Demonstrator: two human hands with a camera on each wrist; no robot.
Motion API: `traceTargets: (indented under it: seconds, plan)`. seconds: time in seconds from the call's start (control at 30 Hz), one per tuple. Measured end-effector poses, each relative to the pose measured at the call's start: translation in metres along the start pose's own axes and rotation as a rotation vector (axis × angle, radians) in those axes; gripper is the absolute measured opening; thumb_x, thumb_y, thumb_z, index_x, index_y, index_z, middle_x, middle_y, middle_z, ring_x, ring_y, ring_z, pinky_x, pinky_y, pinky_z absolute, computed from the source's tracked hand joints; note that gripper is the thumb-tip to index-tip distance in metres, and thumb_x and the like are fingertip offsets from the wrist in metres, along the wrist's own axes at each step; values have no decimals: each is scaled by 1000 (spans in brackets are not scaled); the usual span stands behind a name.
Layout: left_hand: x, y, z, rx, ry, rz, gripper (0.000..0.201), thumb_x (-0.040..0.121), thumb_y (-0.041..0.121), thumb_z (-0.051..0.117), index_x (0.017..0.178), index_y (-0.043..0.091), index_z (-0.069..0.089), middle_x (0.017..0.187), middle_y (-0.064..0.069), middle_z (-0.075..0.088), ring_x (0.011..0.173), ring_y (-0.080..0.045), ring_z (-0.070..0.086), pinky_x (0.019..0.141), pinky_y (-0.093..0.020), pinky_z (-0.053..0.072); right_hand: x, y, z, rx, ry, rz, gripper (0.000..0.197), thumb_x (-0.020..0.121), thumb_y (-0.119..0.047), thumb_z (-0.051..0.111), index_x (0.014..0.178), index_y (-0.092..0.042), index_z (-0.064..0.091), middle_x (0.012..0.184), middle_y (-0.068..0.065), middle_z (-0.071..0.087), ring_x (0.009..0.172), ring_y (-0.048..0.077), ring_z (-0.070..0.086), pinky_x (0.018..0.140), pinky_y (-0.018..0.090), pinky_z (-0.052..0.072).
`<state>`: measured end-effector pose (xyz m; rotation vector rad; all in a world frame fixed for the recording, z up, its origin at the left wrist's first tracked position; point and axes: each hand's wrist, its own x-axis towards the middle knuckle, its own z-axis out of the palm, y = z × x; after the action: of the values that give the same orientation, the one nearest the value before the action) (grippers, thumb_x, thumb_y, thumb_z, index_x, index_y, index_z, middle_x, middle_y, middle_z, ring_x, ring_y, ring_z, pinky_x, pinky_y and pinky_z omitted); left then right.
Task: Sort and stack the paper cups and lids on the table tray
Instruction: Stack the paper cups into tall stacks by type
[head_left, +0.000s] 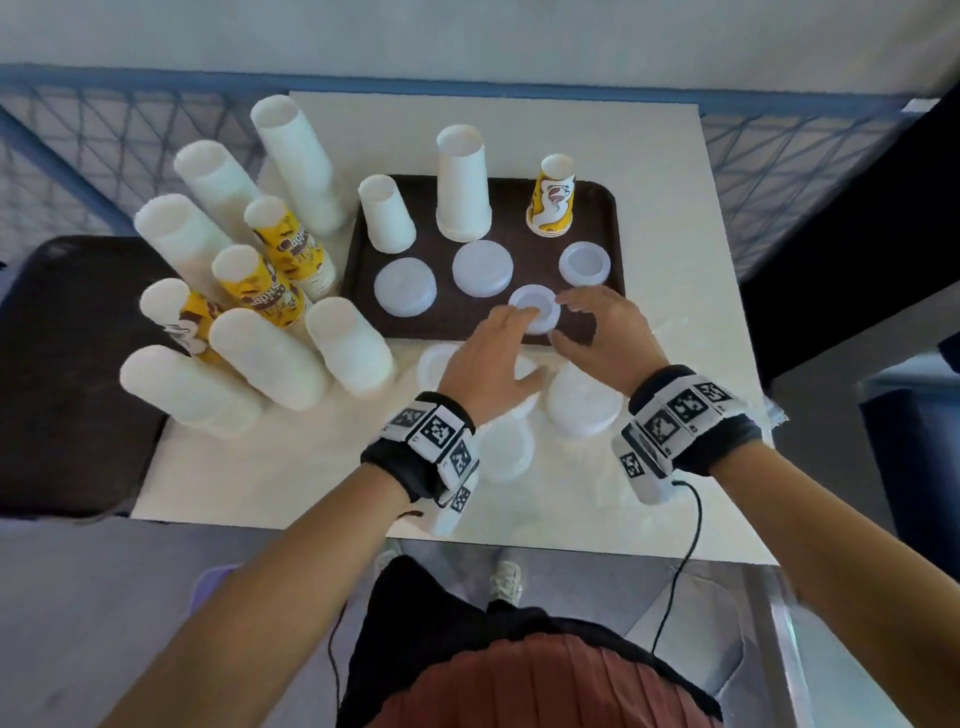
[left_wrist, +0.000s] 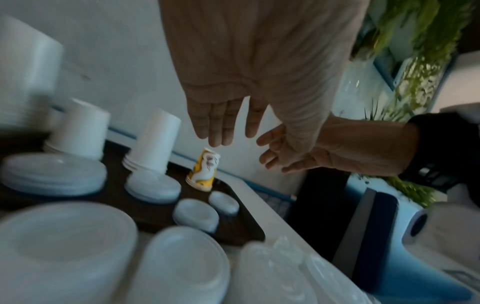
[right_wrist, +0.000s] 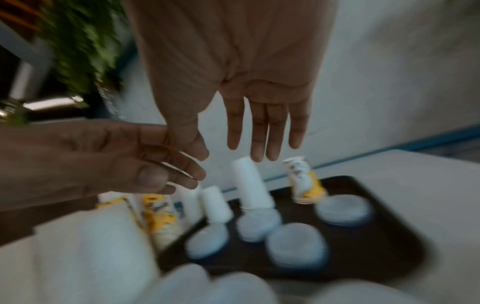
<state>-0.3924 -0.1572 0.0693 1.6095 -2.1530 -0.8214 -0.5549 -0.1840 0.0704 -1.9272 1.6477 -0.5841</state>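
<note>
Both hands, left and right, hover open-fingered around the small lid stack on the tray; we'd square its edges before adding tabletop lids.

The left hand hangs above the brown tray, fingers straight and apart from everything; the right hand reaches in beside it, fingers loosely extended; on the tray stand two white cup stacks, a yellow cup stack and four lid stacks; blurred lids lie on the white tabletop.
</note>
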Motion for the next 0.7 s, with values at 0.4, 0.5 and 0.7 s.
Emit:
traceTargets:
  seconds: [0.4,0.5,0.7]
  plan:
    - [-77,-103,-120,-18,611,-123,43,80,12,63,121,7,53,117,-12,54,105,-25,54,81,-14,34,37,-138,101,293,-223,-17,75,71,-21,78,134,-16,36,114,8,52,102,22,55,91,39,47]
    - [-85,-132,-128,6,675,-236,49,77,17,63,124,8,48,124,-12,49,115,-25,44,87,-18,34,41,-146,129,275,-264,62,90,69,-21,80,141,-16,25,133,14,44,121,27,47,100,37,41]
    - [-81,-173,-125,165,435,-445,63,80,28,67,133,8,40,135,-15,41,124,-35,38,95,-42,41,53,-153,164,233,-254,148,92,69,-23,80,141,-12,23,137,13,46,125,29,44,100,35,37]
